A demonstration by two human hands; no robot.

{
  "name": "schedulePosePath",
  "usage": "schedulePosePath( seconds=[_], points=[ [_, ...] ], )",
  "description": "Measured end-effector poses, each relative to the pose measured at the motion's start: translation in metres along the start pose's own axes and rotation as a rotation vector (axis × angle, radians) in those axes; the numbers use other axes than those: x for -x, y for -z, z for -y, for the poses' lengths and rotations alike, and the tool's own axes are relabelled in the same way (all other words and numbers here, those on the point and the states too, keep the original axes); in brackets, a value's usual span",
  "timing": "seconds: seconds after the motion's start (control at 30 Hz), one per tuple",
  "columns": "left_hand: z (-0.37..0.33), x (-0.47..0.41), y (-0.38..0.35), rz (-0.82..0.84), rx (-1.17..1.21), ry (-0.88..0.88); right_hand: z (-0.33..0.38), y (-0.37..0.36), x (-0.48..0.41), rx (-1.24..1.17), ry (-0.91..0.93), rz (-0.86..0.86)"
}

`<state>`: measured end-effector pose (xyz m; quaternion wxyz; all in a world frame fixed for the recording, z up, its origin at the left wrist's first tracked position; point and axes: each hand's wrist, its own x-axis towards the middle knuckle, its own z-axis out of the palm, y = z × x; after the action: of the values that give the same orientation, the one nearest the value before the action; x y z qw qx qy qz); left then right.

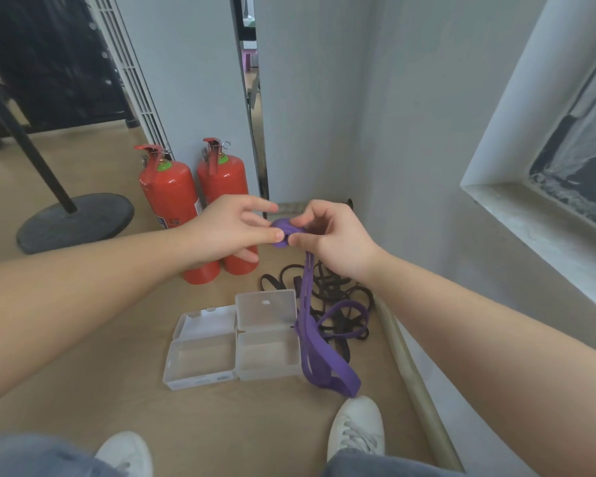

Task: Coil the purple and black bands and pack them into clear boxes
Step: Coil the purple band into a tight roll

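Note:
Both hands hold a small coil of the purple band at chest height above the floor. My left hand pinches the coil's left side with thumb and fingers. My right hand grips its right side. The uncoiled rest of the purple band hangs down and trails on the floor beside the boxes. The black band lies in a loose tangle on the floor by the wall. Two clear boxes stand open side by side, one on the left and one on the right, both holding nothing.
Two red fire extinguishers stand against the wall behind my hands. A black round stand base with its pole is at the left. A grey wall and skirting run along the right. My white shoes are at the bottom.

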<state>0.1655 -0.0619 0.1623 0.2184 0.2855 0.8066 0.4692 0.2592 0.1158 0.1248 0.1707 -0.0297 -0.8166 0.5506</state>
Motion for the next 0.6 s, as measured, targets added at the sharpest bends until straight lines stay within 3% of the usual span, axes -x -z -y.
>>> schedulePosePath(
  seconds=[0.1,0.23,0.43,0.6],
  points=[
    [-0.0043,0.0006,0.0006,0.043,-0.199,-0.033,0.0071,0.0042,-0.0012,0.224,0.059,0.101],
    [-0.0098,-0.0033,0.0021,0.043,-0.218,-0.068,0.0100,0.0062,-0.0006,0.217,0.070,0.078],
    [-0.0066,0.0022,-0.0039,0.028,0.236,-0.007,0.0058,0.0110,0.0008,-0.259,-0.113,0.080],
    [-0.0032,0.0045,-0.0069,0.044,0.414,0.025,0.0005,0.0091,0.0002,-0.324,-0.164,0.148]
  ],
)
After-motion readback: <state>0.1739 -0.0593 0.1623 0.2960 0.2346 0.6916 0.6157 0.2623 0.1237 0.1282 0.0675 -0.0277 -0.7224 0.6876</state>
